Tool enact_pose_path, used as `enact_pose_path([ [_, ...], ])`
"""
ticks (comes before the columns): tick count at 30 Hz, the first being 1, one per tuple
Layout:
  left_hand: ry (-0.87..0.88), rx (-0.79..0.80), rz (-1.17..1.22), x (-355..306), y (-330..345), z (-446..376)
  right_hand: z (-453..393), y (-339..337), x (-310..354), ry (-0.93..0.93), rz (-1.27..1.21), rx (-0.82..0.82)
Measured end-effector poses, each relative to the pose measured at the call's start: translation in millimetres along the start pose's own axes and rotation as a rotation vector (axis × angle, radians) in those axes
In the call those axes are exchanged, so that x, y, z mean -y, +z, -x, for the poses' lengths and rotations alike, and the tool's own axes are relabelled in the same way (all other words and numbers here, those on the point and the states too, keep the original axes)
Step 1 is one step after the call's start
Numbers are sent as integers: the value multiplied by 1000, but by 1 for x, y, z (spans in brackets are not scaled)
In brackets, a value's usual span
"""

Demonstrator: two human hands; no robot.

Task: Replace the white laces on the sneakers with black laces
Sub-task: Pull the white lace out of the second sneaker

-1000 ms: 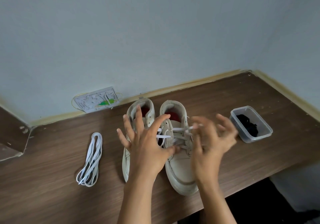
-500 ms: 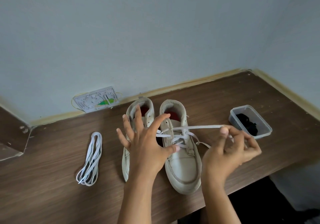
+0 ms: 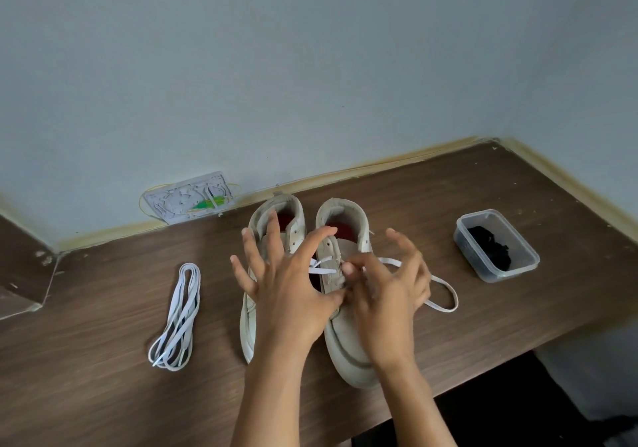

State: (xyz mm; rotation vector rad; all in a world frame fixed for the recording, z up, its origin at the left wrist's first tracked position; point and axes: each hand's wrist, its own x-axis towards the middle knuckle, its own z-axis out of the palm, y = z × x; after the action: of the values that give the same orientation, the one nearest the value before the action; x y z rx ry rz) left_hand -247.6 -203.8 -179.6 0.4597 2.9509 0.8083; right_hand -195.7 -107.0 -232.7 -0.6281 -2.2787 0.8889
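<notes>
Two sneakers (image 3: 348, 336): standing side by side on tabletop (image 3: 103, 395).
Left hand (image 3: 286, 294): fingers spread, steadying sneakers.
Right hand (image 3: 386, 294): pinching white lace (image 3: 445, 294) (grip blurred).
Black laces (image 3: 492, 246): waiting in tub (image 3: 528, 267).
Risk: lace snagging in eyelet, dragging shoe.

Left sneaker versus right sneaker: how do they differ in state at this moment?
The left sneaker shows bare eyelets with no lace visible; the right sneaker has a white lace partly threaded, trailing onto the table. The left hand spreads over the left sneaker; the right hand works at the right sneaker's eyelets. Both are off-white, heels toward the wall.
</notes>
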Motion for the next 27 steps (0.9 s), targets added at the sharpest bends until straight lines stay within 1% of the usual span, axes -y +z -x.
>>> enact_pose_path([
  [2, 1, 3, -3, 1, 0, -1, -2, -2, 1, 64, -107, -149],
  [6, 1, 16, 8, 3, -1, 0, -11, -16, -6, 242, -408, -576],
  [7, 3, 16, 9, 3, -1, 0, -16, -22, -10, 315, -447, -641],
  [9, 6, 10, 12, 3, -1, 0, -22, -33, -19, 470, -478, -668],
  [10, 5, 8, 12, 3, -1, 0, -23, -37, -22, 517, -485, -657],
  [12, 1, 11, 10, 3, -1, -1, -23, -40, -25, 549, -486, -643],
  [14, -1, 17, 9, 3, -1, -1, -20, -41, -22, 500, -411, -634],
  [16, 1, 20, 17, 3, -1, -1, -17, -39, -19, 415, -327, -588],
  [18, 0, 21, 27, 3, -1, -1, -14, -36, -17, 290, -257, -476],
  [21, -5, 19, 46, 3, -1, 0, -11, -29, -11, 44, -108, -176],
  [23, -2, 12, 50, 2, -1, 0, -7, -22, -6, -41, -39, -11],
  [25, -3, 12, 47, 2, -1, 0, -4, -17, -4, -54, -33, 78],
  [27, -4, 20, 42, 2, -1, 0, -4, -16, -6, -71, 21, 88],
])
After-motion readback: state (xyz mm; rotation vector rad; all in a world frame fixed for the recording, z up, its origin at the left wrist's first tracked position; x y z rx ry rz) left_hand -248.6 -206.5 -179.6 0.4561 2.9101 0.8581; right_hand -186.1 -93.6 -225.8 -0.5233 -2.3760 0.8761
